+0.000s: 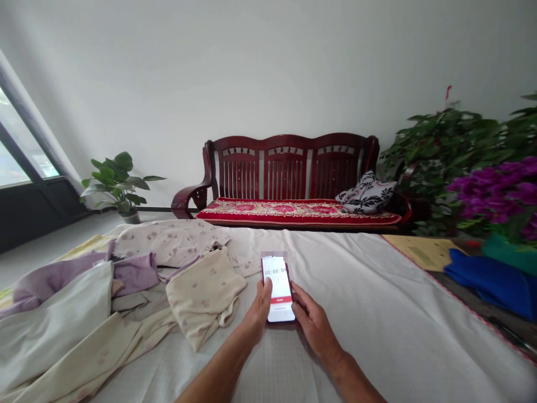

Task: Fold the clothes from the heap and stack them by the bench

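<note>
Left hand (257, 312) and right hand (315, 323) grip the phone (279, 285) in their fingers (267, 294) at opposite long edges, long axis near-to-far.

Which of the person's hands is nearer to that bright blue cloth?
The right. The right hand holds the phone at its right edge, left of the blue cloth and apart from it; the left hand is farther away, at the phone's left edge.
</note>
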`<state>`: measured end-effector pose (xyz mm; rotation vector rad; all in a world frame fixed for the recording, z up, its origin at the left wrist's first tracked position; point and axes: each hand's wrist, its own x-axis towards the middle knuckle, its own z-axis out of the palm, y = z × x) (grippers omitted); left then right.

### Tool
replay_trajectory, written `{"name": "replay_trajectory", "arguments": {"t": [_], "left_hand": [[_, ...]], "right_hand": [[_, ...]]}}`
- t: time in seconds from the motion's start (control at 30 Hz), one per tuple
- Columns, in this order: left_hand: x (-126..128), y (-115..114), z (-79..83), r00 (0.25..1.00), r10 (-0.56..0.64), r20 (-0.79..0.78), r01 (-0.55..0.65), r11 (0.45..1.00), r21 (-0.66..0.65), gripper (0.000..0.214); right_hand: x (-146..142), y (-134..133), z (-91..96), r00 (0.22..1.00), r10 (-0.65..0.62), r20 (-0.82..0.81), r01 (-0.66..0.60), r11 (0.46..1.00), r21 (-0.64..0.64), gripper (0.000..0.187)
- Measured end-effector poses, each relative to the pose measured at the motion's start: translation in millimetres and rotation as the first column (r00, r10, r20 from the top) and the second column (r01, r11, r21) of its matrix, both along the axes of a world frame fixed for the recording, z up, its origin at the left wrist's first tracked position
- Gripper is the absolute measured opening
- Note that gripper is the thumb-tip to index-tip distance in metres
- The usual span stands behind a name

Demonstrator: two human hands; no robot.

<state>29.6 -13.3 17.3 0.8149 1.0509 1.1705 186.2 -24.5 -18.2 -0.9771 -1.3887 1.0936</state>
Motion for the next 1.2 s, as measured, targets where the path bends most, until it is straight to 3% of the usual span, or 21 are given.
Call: {"name": "replay_trajectory", "arguments": {"t": [0.13,0.4,0.6,0.8,0.97,1.1,1.2], "left_hand": [[9,1,9.2,0.995,0.056,-0.087,-0.057,0.998,-0.005,0.075],[24,6,13.3,0.909,0.277,-0.313,-0.235,0.958,0.166,0.077],[23,5,16.8,0.817,0.298,-0.494,-0.186,0.946,0.264,0.094],[22,1,20.0,0.841,0.311,-0.442,-0.184,0.934,0.306,0.087],[13,-11,34.3,0.891,0.250,-0.378,-0.148,0.949,0.279,0.080],[-3,-27,50.6,0.831,0.289,-0.475,-0.134,0.933,0.333,0.085],[-25,-48,62.8,0.780,0.386,-0.492,-0.194,0.897,0.398,0.091]], "right_hand": [[-2,-1,-1.7,1.000,-0.018,0.000,0.018,1.000,-0.009,0.055],[-12,-5,1.9,0.995,-0.024,-0.100,0.023,1.000,-0.012,0.055],[-17,-9,12.0,0.976,-0.030,-0.214,0.014,0.997,-0.076,0.060],[-16,-8,9.3,0.968,-0.046,-0.247,0.012,0.990,-0.138,0.063],[-19,-8,2.3,0.967,-0.013,-0.254,-0.023,0.990,-0.140,0.070],[-21,-9,-1.2,0.970,0.076,-0.231,-0.094,0.993,-0.070,0.081],[-19,-10,-1.4,0.984,0.110,-0.141,-0.120,0.991,-0.067,0.068]]}}
